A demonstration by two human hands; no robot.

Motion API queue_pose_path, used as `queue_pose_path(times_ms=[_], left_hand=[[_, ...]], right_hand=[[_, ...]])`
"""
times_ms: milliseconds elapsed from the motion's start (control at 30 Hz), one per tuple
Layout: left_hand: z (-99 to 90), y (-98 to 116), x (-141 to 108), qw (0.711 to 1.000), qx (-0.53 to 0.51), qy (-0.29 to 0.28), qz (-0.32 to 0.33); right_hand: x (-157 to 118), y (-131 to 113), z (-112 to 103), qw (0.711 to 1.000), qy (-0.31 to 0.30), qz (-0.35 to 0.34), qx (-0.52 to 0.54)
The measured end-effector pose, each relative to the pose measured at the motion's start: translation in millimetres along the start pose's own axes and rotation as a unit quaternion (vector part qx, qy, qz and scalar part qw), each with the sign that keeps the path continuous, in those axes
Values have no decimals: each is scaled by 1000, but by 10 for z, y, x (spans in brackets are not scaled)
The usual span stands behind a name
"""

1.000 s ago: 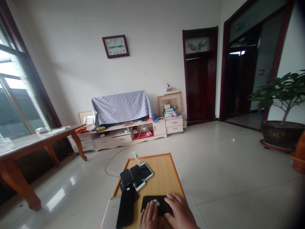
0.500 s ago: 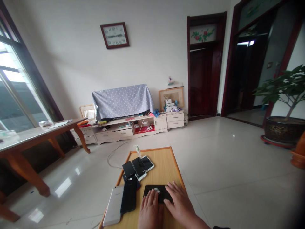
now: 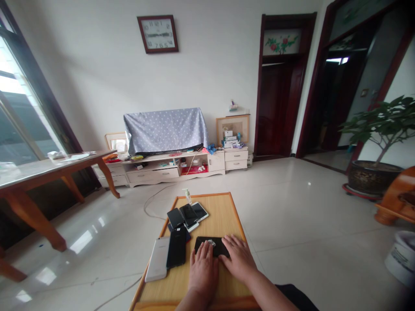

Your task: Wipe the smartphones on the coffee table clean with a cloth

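A black phone-like slab (image 3: 201,242) lies flat on the small wooden table (image 3: 223,211) before me. My left hand (image 3: 203,264) rests on its left part, fingers close together and pressed down. A small crumpled whitish piece (image 3: 212,243), perhaps tissue or film, pokes out at those fingertips; the rest is hidden. Around the slab's right end is my right hand (image 3: 238,255), thumb on the near side and fingers over the far edge. To the left lie a black phone (image 3: 177,248) and a white phone (image 3: 158,259), side by side.
Several more phones (image 3: 188,216) overlap farther back, beside a clear pump bottle (image 3: 187,196). A raised wooden rim (image 3: 238,220) edges the table. A cable (image 3: 118,293) runs over the floor at left. A white bucket (image 3: 402,259) and a potted plant (image 3: 372,179) stand at right.
The camera view has shifted, so the table shows higher and more of its near edge appears. Both hands keep nearly the same place on the slab; the whitish piece stays under the left fingertips.
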State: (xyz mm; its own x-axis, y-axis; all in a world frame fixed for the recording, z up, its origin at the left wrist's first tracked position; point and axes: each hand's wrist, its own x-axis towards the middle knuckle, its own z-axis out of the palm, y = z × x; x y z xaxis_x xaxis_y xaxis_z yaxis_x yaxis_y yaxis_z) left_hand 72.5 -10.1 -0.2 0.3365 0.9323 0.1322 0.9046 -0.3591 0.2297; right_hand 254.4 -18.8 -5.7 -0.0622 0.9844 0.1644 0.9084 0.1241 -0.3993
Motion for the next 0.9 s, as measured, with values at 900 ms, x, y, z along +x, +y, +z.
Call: queue_pose_path(times_ms=[900], left_hand=[[-193,-211,-74,993,-63,33,-90]], right_hand=[[351,-35,-131,994,24,102,-10]])
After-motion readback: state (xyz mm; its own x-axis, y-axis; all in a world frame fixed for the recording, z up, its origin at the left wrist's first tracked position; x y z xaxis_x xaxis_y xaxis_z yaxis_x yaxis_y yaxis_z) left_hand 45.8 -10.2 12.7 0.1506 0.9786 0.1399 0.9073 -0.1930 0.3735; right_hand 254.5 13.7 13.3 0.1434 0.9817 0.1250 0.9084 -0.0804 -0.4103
